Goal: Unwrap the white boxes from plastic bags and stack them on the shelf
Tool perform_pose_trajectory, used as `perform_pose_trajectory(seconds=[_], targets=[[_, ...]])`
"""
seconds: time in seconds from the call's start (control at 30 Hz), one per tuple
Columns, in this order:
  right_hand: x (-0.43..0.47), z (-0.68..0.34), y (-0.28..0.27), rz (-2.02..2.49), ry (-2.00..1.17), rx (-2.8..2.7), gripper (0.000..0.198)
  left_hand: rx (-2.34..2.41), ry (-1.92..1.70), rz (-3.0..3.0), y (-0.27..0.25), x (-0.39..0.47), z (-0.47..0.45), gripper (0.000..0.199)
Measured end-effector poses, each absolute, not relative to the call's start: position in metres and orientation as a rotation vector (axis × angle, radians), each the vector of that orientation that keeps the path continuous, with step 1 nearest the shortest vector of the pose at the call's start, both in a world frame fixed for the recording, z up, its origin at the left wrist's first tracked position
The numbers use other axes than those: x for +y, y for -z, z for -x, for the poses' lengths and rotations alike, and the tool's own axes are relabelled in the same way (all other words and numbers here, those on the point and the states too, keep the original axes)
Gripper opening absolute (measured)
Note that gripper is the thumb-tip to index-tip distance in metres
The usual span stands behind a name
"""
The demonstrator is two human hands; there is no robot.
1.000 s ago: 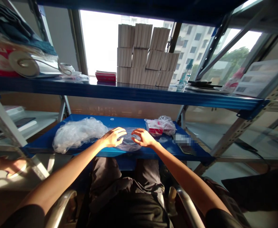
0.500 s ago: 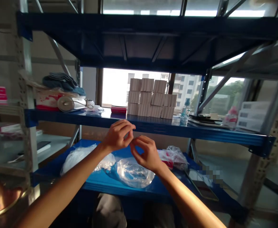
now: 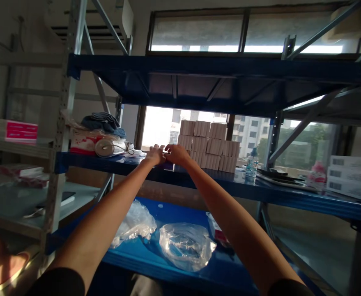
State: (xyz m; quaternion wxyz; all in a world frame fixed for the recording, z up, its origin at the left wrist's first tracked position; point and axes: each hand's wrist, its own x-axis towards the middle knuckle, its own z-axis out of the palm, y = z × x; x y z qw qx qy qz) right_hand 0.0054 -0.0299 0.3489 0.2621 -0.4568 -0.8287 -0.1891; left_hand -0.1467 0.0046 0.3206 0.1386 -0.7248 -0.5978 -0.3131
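Both my arms reach forward to the middle blue shelf (image 3: 217, 181). My left hand (image 3: 156, 155) is closed with curled fingers near the shelf's front edge. Beside it, my right hand (image 3: 178, 154) is also closed, its fingertips close to those of the left. Whatever lies between the fingers is hidden. Just right of my right hand rises a stack of pale, ribbed small boxes (image 3: 200, 144), partly covered by the hand. On the lower shelf (image 3: 146, 255) below my arms lie a crumpled clear plastic bag (image 3: 139, 222) and a round, opened clear plastic bag (image 3: 186, 246).
Folded blue cloth (image 3: 103, 123) and a white roll (image 3: 104, 147) sit at the shelf's left. A clear bottle (image 3: 251, 164), dark trays (image 3: 280, 179) and white boxes (image 3: 346, 176) stand right. A metal upright (image 3: 67, 82) is at left. Part of another person (image 3: 1, 259) shows lower left.
My hands have moved from above the lower shelf forward to the middle shelf, where the small red-and-white stack is now hidden behind them. The view has tilted up and shifted left.
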Motion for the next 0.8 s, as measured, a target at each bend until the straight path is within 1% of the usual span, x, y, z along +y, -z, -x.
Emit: perform_pose_trajectory(seconds=[0.07,0.17,0.3,0.4,0.5,0.63,0.8], targets=[[-0.01,0.001,-0.351,1.328,0.497,-2.33,0.043,-1.754,0.819,2.152,-0.321,0.014,0.15,0.068],[0.009,0.007,-0.351,1.434,0.477,-2.387,0.042,-1.761,0.738,2.222,-0.324,0.023,0.157,0.063],[0.019,0.011,-0.349,1.504,0.49,-2.428,0.049,-1.76,0.748,2.236,-0.326,0.024,0.163,0.054],[0.016,0.01,-0.351,1.533,0.537,-2.431,0.044,-1.785,0.802,2.208,-0.326,0.02,0.163,0.048],[0.003,0.007,-0.354,1.492,0.6,-2.413,0.038,-1.759,0.873,2.196,-0.328,0.013,0.16,0.043],[-0.015,-0.002,-0.351,1.38,0.67,-2.395,0.038,-1.648,0.941,2.25,-0.328,-0.001,0.161,0.044],[-0.034,-0.024,-0.337,1.194,0.638,-2.322,0.035,-1.426,1.026,2.358,-0.326,-0.031,0.172,0.042]])
